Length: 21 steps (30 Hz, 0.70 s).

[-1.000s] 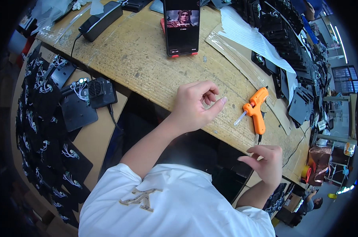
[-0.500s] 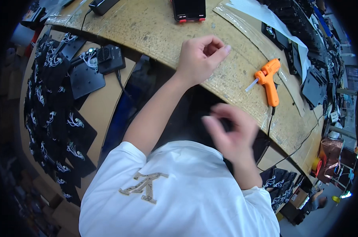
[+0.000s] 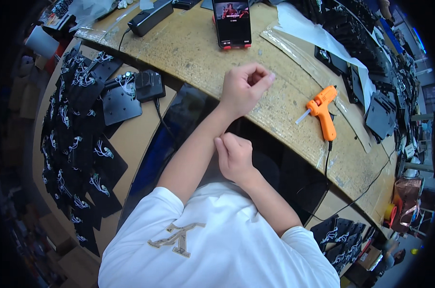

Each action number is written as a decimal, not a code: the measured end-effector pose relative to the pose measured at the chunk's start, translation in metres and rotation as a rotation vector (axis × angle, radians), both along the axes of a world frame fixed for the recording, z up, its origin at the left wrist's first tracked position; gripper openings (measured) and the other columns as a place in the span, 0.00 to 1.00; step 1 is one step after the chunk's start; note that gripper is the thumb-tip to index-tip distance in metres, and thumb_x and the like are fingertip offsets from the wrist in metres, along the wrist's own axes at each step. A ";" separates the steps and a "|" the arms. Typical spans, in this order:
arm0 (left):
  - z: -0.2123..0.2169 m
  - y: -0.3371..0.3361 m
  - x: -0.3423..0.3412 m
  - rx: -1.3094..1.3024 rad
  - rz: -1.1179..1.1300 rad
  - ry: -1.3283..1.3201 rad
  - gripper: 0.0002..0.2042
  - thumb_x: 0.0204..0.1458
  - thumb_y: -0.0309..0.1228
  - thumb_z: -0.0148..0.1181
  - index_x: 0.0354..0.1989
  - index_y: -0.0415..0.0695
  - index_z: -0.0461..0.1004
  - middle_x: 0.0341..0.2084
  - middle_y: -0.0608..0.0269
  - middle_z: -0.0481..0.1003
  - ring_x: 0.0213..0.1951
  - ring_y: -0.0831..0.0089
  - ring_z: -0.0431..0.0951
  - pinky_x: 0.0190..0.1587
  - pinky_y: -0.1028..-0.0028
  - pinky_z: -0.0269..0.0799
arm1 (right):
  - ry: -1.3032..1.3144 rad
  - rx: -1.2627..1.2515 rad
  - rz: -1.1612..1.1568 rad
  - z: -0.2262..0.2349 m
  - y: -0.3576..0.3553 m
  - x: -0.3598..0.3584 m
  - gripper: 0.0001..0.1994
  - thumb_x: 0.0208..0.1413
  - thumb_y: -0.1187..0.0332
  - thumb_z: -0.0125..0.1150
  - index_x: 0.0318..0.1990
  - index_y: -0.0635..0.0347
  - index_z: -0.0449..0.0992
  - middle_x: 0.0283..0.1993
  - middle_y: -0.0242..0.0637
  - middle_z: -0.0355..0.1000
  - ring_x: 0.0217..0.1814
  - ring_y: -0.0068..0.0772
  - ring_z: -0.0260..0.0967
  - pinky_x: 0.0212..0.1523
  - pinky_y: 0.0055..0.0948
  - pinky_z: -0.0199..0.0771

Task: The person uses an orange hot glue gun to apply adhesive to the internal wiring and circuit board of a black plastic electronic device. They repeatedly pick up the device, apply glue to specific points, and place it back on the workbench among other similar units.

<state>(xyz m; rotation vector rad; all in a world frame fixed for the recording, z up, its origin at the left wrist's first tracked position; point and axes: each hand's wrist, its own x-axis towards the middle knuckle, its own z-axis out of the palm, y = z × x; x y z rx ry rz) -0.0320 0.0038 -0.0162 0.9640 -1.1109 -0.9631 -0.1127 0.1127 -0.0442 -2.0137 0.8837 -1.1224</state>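
Observation:
My left hand rests over the near edge of the worktable, its fingers curled in and the thumb stretched along them, with nothing visible in them. Close to my body, my right hand is closed, its bent fingers at the inner side of my left forearm. Nothing shows in it. To the right of the left hand, an orange hot glue gun lies on the table with a clear glue stick poking out of its back. Beyond the left hand a phone stands lit in a red-footed holder.
On the left, cardboard carries several black panels with white wires, plus a black boxy device on a cable. A black adapter sits at the back of the worktable. More black panels pile up at right.
My right hand has swung left from beside the table edge to my left forearm, its fingers closing. The left hand keeps its place at the table edge. The view has tilted, showing more of the phone.

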 end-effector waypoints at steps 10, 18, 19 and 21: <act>0.006 0.008 0.008 -0.009 -0.184 -0.013 0.03 0.53 0.25 0.59 0.29 0.39 0.74 0.20 0.72 0.72 0.23 0.88 0.68 0.27 0.85 0.63 | 0.491 0.085 -0.607 0.063 0.058 -0.168 0.15 0.61 0.72 0.49 0.21 0.63 0.66 0.15 0.37 0.65 0.16 0.29 0.66 0.18 0.26 0.62; 0.002 0.007 0.003 0.021 -0.176 -0.033 0.04 0.53 0.25 0.59 0.29 0.39 0.75 0.20 0.72 0.73 0.24 0.88 0.69 0.28 0.85 0.63 | -1.046 1.163 -1.174 -0.154 0.074 -0.219 0.03 0.58 0.70 0.45 0.32 0.53 0.64 0.25 0.34 0.62 0.24 0.29 0.60 0.22 0.27 0.62; 0.000 0.005 0.003 0.024 -0.167 -0.060 0.04 0.53 0.25 0.59 0.29 0.38 0.75 0.20 0.72 0.73 0.24 0.88 0.69 0.28 0.85 0.63 | -0.911 1.225 -1.256 -0.175 0.073 -0.224 0.02 0.56 0.72 0.45 0.35 0.55 0.66 0.31 0.37 0.65 0.28 0.31 0.64 0.24 0.29 0.66; -0.006 0.004 0.002 -0.058 -0.105 -0.035 0.06 0.51 0.28 0.62 0.25 0.39 0.76 0.15 0.75 0.71 0.20 0.90 0.67 0.22 0.84 0.62 | -0.566 1.338 -1.467 -0.194 0.076 -0.229 0.09 0.53 0.74 0.46 0.41 0.60 0.68 0.40 0.42 0.69 0.35 0.34 0.70 0.28 0.32 0.72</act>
